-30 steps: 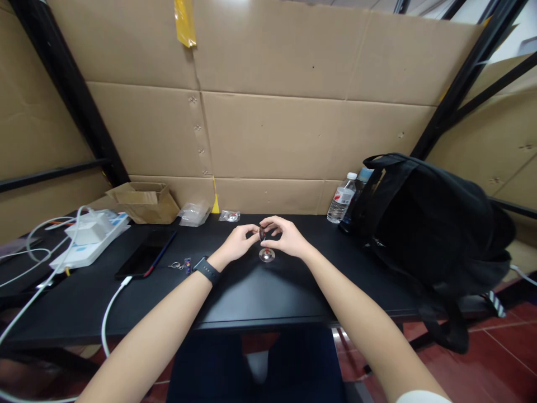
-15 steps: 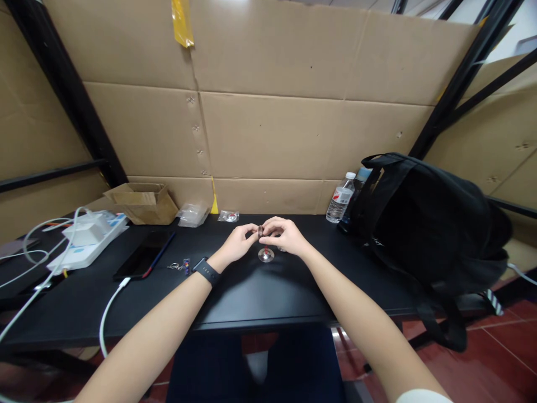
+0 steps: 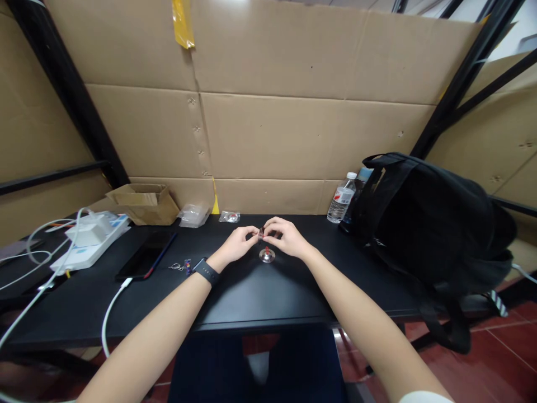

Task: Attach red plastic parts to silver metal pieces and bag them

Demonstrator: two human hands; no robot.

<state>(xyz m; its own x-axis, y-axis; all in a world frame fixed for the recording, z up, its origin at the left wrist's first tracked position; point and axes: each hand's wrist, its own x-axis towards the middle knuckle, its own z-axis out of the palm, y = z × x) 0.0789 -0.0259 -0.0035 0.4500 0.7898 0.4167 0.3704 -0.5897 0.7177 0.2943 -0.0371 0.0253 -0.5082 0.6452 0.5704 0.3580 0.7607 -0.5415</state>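
Observation:
My left hand, with a black watch on its wrist, and my right hand meet over the middle of the black desk. Both pinch a small dark reddish piece between their fingertips. Just below it a small round silver disc with a red centre rests on the desk.
A black backpack fills the right end, with a water bottle beside it. A phone, white power strip with cables, keyring bits, cardboard box and small plastic bags lie to the left. Cardboard panels wall the back.
The hands have stayed together over the disc. The small dark piece has turned slightly between the fingertips and sits a little closer to the disc.

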